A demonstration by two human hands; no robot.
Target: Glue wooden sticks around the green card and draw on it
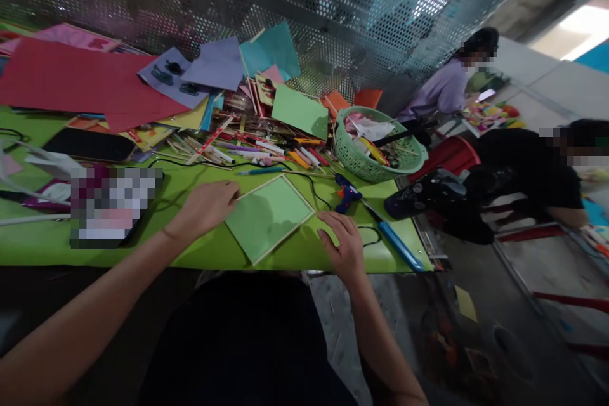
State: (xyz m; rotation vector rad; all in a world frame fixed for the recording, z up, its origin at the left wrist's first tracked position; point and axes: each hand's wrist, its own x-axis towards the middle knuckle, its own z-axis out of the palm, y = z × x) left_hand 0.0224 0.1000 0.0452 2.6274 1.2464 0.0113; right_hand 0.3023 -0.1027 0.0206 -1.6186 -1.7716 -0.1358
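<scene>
On the tabletop (190, 257), the glue gun (347, 194) lies between the stick-edged card (269, 219) and the cutter (400, 246); behind it sits the basket (375, 168).

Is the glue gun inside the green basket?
No, the glue gun lies on the green tabletop, outside the green basket.

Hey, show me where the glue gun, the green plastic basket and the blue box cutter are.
Glue gun (347, 193): head view, on its blue and orange body.
Green basket (359, 163): head view, on its near side wall.
Blue box cutter (401, 246): head view, on its handle.
</scene>
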